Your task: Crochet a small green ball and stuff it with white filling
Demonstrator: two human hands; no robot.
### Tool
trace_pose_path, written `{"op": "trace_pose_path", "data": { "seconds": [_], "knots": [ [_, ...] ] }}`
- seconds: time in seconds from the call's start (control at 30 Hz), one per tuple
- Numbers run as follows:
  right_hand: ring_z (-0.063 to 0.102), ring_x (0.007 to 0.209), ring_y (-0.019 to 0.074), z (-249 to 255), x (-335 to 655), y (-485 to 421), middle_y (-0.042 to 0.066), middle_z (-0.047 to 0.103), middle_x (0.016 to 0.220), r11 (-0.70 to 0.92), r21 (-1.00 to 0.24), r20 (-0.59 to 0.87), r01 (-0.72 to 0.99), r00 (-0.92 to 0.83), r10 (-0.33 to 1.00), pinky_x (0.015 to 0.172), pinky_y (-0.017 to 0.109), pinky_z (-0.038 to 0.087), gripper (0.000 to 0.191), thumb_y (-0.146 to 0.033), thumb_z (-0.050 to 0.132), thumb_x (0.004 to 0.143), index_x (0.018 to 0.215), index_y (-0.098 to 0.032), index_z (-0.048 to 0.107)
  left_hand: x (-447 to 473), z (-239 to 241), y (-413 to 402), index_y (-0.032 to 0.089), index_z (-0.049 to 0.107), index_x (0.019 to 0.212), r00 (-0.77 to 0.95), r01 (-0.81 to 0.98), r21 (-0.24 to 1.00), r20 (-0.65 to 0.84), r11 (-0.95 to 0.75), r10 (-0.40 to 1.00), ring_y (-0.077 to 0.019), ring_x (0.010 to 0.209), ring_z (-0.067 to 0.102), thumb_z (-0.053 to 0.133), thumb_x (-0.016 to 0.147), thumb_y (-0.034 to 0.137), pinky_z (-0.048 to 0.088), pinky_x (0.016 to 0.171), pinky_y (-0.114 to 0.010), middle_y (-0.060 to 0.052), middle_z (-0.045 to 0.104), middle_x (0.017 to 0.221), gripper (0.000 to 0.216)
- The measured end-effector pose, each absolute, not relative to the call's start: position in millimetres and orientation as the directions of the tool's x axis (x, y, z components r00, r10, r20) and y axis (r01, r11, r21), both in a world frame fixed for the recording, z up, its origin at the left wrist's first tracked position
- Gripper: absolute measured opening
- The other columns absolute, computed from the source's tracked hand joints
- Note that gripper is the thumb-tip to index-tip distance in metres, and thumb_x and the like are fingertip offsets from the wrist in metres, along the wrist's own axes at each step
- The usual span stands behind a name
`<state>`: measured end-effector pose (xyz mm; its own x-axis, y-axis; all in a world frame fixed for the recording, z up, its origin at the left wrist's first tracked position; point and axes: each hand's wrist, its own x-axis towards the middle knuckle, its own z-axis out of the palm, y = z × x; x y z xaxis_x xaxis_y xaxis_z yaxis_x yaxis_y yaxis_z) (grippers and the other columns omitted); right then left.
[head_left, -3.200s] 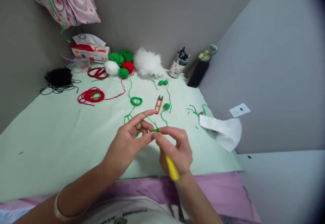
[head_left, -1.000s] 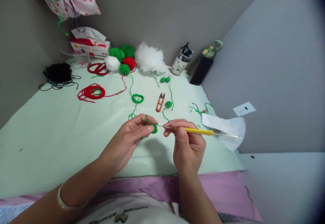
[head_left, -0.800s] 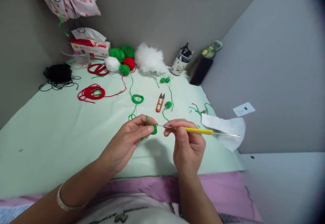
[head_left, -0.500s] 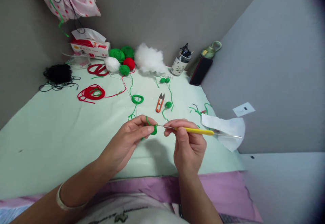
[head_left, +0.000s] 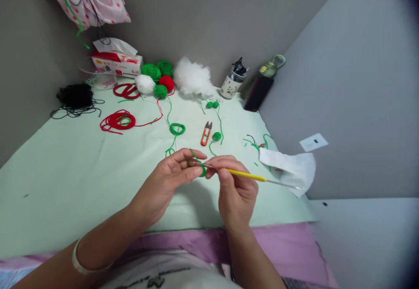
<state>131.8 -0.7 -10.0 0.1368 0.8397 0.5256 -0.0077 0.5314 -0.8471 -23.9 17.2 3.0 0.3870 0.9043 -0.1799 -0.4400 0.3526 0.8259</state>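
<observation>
My left hand (head_left: 175, 169) pinches a small green crochet piece (head_left: 203, 172), with green yarn running over its fingers. In my right hand (head_left: 237, 188) is a crochet hook (head_left: 247, 174) with a yellow grip, held like a pen. The hook's metal shaft passes by the crochet piece, and its tip reaches beneath my left index finger. Exactly how the yarn loops round the shaft is too small to tell. Just beyond the hands lie orange thread snips (head_left: 206, 134) and a small green crocheted ball (head_left: 216, 136) with a yarn tail.
Farther back are yarn balls (head_left: 151, 72), white stuffing (head_left: 193, 77), a pen jar (head_left: 231, 84), a bottle (head_left: 268, 67) and a dark phone (head_left: 258, 93). Red scissors (head_left: 126, 91), coiled red yarn (head_left: 118, 120) and black yarn (head_left: 76, 96) lie left. White paper (head_left: 290, 166) sits right.
My right hand has moved left and slightly down, pushing the hook past the crochet piece. My left index finger has stretched out over the hook, still gripping the piece below.
</observation>
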Motion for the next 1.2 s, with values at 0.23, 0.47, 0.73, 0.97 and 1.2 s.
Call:
{"op": "trace_pose_path", "data": {
  "seconds": [0.23, 0.47, 0.73, 0.97, 1.2],
  "knots": [
    [0.072, 0.09, 0.0181, -10.7, 132.3, 1.2, 0.003, 0.078, 0.094, 0.555, -0.831, 0.554, 0.025, 0.11, 0.825, 0.074, 0.032, 0.059, 0.019, -0.02, 0.064, 0.102, 0.103, -0.028, 0.081, -24.2, 3.4, 14.6, 0.034, 0.077, 0.127, 0.383, -0.472, 0.796, -0.201, 0.378, 0.902, -0.0122, 0.08, 0.058, 0.087, 0.085, 0.025, 0.043, 0.088, -0.028, 0.004, 0.071, 0.084, 0.044],
    [0.073, 0.088, 0.0184, -12.0, 135.4, 2.4, 0.003, 0.08, 0.095, 0.53, -0.848, 0.528, 0.019, 0.123, 0.84, 0.074, 0.033, 0.059, 0.017, -0.018, 0.069, 0.098, 0.102, -0.029, 0.081, -24.9, 2.3, 16.4, 0.035, 0.076, 0.129, 0.364, -0.434, 0.831, -0.192, 0.348, 0.911, -0.0136, 0.081, 0.056, 0.086, 0.085, 0.025, 0.042, 0.078, -0.027, 0.002, 0.072, 0.089, 0.047],
    [0.07, 0.067, 0.0144, -13.9, 137.8, 5.6, 0.004, 0.079, 0.087, 0.367, -0.91, 0.339, -0.194, 0.164, 0.926, 0.063, 0.029, 0.059, 0.016, -0.034, 0.065, 0.101, 0.094, -0.022, 0.072, -26.7, 3.3, 14.9, 0.033, 0.079, 0.123, 0.325, -0.417, 0.849, -0.194, 0.324, 0.926, -0.0126, 0.081, 0.052, 0.085, 0.086, 0.027, 0.042, 0.075, -0.024, 0.002, 0.062, 0.089, 0.038],
    [0.072, 0.073, 0.0152, -9.0, 138.9, -4.2, 0.004, 0.078, 0.092, 0.458, -0.889, 0.454, 0.002, 0.135, 0.881, 0.068, 0.032, 0.061, 0.016, -0.024, 0.056, 0.106, 0.101, -0.024, 0.071, -29.3, 0.1, 13.9, 0.033, 0.079, 0.123, 0.28, -0.358, 0.895, -0.169, 0.266, 0.945, -0.0137, 0.078, 0.05, 0.085, 0.085, 0.027, 0.044, 0.071, -0.025, 0.001, 0.06, 0.088, 0.039],
    [0.075, 0.094, 0.0226, -19.7, 136.1, -12.8, 0.008, 0.077, 0.104, 0.698, -0.46, 0.772, 0.549, -0.142, 0.62, 0.075, 0.037, 0.062, 0.039, -0.007, 0.061, 0.097, 0.127, -0.029, 0.069, -23.2, 1.6, 8.8, 0.029, 0.079, 0.124, 0.125, -0.256, 0.957, -0.109, 0.138, 0.986, -0.0158, 0.079, 0.056, 0.086, 0.08, 0.022, 0.048, 0.078, -0.028, 0.001, 0.065, 0.086, 0.045]
  ]
}}
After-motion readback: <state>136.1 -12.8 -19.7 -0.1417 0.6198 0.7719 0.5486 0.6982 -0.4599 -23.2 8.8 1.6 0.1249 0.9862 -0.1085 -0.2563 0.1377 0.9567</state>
